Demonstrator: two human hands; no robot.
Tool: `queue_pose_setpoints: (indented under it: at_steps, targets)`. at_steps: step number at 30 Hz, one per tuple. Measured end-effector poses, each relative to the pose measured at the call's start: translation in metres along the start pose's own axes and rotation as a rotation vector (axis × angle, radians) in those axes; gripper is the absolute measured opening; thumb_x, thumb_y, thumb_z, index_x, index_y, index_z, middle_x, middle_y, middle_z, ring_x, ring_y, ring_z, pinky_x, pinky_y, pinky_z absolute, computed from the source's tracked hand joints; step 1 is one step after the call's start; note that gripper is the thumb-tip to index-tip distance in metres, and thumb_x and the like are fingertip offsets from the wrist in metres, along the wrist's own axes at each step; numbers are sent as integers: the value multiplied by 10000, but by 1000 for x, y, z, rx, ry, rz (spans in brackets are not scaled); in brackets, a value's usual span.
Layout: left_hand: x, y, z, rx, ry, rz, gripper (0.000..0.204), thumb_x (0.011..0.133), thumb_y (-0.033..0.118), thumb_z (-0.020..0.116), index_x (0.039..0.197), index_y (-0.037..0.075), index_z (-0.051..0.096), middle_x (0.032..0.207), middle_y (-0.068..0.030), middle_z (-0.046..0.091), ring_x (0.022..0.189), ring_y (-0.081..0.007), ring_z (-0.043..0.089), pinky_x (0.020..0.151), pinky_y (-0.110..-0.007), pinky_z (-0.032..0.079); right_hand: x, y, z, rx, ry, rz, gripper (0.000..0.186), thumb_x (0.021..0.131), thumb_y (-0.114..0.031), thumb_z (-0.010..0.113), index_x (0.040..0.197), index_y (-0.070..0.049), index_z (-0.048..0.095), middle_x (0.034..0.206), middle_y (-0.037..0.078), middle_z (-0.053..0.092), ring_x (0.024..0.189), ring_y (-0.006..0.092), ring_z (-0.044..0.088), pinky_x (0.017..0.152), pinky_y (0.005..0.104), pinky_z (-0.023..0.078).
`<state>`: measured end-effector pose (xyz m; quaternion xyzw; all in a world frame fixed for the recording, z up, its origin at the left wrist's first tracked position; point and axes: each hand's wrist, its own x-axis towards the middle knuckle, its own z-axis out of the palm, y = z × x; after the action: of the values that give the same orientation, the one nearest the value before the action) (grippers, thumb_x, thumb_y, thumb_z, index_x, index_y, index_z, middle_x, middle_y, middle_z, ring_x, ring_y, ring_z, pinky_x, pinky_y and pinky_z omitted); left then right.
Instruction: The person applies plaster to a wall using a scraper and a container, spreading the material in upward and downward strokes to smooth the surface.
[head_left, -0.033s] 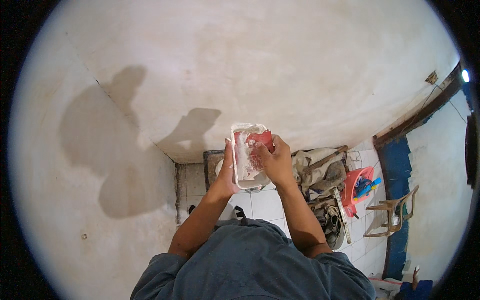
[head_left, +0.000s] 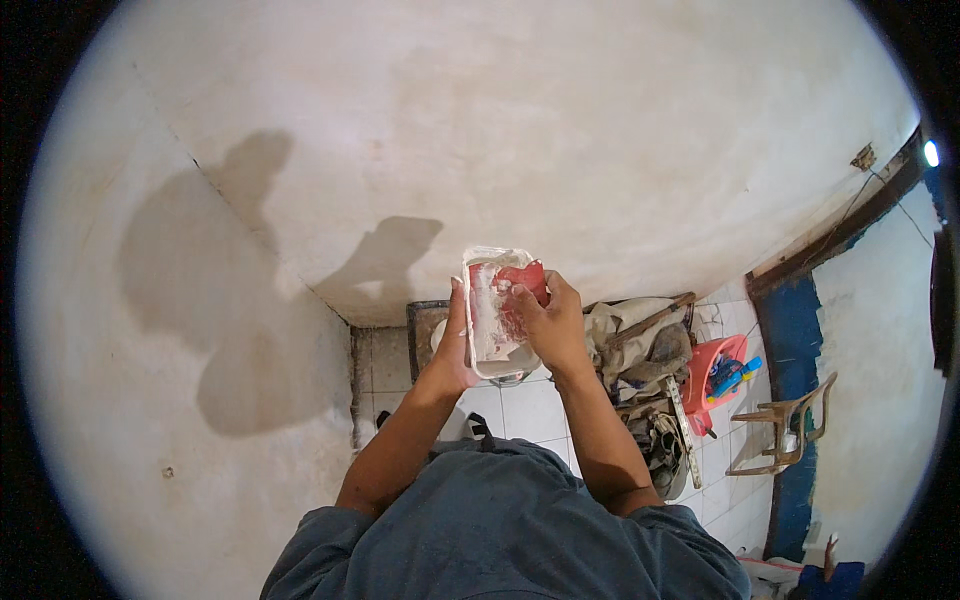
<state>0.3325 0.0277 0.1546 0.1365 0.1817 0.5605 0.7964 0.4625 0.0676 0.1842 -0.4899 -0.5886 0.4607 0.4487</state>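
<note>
Nothing has shifted: left hand (head_left: 455, 350) fingers wrap the white tray (head_left: 490, 315), right hand (head_left: 550, 325) fingers pinch a red scraper (head_left: 520, 280) inside it.

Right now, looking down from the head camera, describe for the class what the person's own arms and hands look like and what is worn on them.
Both forearms are bare from about the elbow down. The left hand and right hand wear no gloves; no watch, ring or bracelet can be made out. Loose grey-blue sleeves of a shirt end near the elbows, in the same cloth as the garment covering the body.

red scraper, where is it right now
In the head view, centre frame, the red scraper is in the right hand, pressed into the white tray.
</note>
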Motion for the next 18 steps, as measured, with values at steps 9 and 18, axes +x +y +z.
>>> queue_pose_setpoints:
  at_steps: [9, 18]
  targets:
    - [-3, -5, -60, -84, 4, -29, 903, 814, 820, 361, 1417, 152, 426, 1347, -135, 531, 1169, -313, 571, 980, -512, 469, 7, 19, 8, 368, -64, 161, 164, 913, -68, 591, 1038, 37, 595, 841, 59, 642, 728, 102, 592, 656, 243, 489]
    - [-24, 27, -58, -158, 118, 114, 873, 827, 808, 349, 1412, 168, 448, 1399, -97, 499, 1272, -338, 476, 1058, -569, 363, 17, 38, 10, 650, -256, 349, 175, 912, -61, 555, 1075, -5, 581, 932, 67, 652, 817, 155, 642, 730, 281, 534]
